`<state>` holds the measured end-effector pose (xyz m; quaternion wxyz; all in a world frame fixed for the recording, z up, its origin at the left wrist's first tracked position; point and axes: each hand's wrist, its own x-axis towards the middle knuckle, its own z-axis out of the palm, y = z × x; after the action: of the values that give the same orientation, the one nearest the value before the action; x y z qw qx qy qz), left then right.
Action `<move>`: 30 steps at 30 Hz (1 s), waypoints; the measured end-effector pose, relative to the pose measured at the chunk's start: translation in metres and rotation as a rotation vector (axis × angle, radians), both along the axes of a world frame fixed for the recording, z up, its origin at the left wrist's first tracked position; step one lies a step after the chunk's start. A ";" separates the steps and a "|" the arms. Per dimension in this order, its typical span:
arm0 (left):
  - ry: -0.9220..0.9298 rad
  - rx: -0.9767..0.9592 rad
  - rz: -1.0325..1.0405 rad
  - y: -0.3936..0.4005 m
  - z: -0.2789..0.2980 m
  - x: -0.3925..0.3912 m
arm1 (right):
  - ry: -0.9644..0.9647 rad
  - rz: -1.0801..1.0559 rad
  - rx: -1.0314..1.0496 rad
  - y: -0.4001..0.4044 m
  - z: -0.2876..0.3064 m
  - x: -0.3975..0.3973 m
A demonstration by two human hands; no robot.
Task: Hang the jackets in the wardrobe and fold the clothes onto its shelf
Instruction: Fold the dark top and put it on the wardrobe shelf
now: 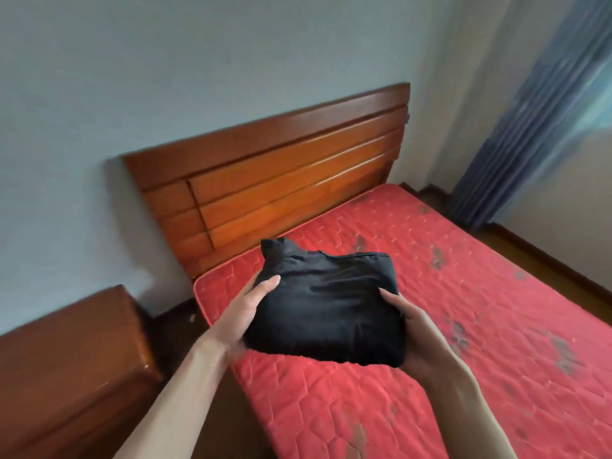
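Observation:
A folded black garment (326, 306) is held up above the near corner of a red quilted mattress (463, 309). My left hand (245, 313) grips its left side, thumb on top and fingers underneath. On the right side my right hand (414, 329) holds the bundle the same way, its fingers hidden under the cloth. The garment is a thick rectangular bundle with a flap sticking up at its far left corner. No wardrobe is in view.
A wooden headboard (275, 180) stands against the grey wall behind the mattress. A wooden nightstand (66, 352) is at the lower left, with dark floor between it and the bed. Blue curtains (536, 111) hang at the right.

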<state>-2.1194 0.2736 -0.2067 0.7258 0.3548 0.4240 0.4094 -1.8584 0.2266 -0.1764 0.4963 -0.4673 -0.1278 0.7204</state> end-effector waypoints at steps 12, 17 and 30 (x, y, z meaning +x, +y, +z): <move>0.035 0.030 0.490 -0.050 0.067 -0.229 | 0.008 0.424 0.052 0.068 0.053 -0.238; 0.051 0.027 0.679 -0.082 0.075 -0.307 | 0.035 0.565 0.076 0.077 0.061 -0.332; 0.119 -0.065 1.161 -0.158 0.062 -0.470 | 0.024 1.036 0.085 0.094 0.072 -0.558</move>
<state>-2.5898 0.1158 -0.1445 0.3682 0.0641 0.6014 0.7062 -2.4164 0.3207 -0.1039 0.0946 -0.3142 -0.3656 0.8710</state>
